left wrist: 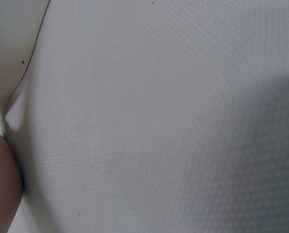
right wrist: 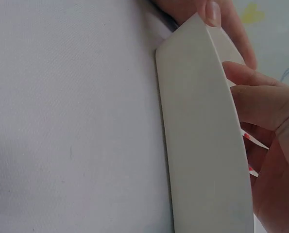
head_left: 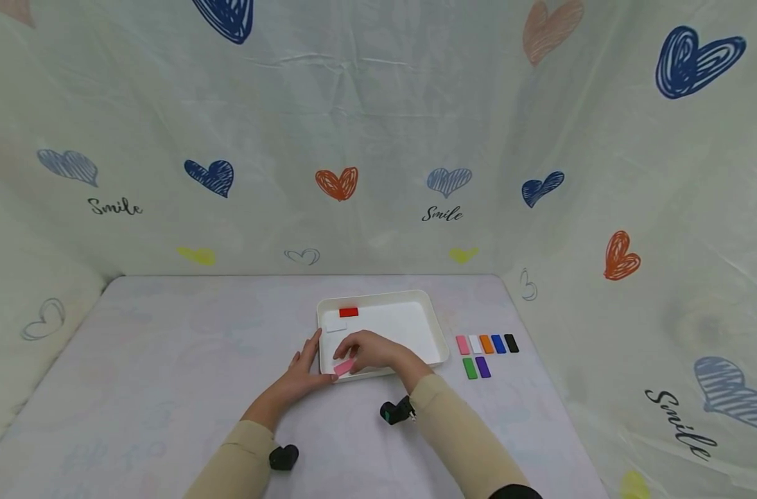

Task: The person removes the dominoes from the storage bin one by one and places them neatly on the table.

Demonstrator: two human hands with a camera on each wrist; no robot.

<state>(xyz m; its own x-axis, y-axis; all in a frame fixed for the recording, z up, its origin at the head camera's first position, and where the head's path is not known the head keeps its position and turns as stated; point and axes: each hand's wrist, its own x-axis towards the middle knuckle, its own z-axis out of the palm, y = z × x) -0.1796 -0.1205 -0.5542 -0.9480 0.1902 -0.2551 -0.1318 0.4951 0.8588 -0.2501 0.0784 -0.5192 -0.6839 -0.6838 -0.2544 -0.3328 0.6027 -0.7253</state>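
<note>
A white rectangular tray (head_left: 403, 326) lies on the table. My left hand (head_left: 303, 374) rests against its front left corner, fingers extended along the left wall; in the right wrist view the left thumb (right wrist: 212, 13) touches the corner's rim. Inside the tray, near that corner, my right hand (head_left: 369, 348) pinches a small pink block (head_left: 344, 367) between thumb and fingers. Farther back in the tray lie a red block (head_left: 349, 312) and a white block (head_left: 337, 327). The tray wall (right wrist: 197, 126) partly hides the right fingertips in the right wrist view.
Right of the tray, small blocks lie in two rows: pink (head_left: 462, 345), white (head_left: 475, 344), orange (head_left: 486, 344), blue (head_left: 498, 344) and black (head_left: 511, 343) behind, green (head_left: 469, 368) and purple (head_left: 482, 367) in front. A heart-printed curtain (head_left: 378, 138) surrounds the table (head_left: 197, 360).
</note>
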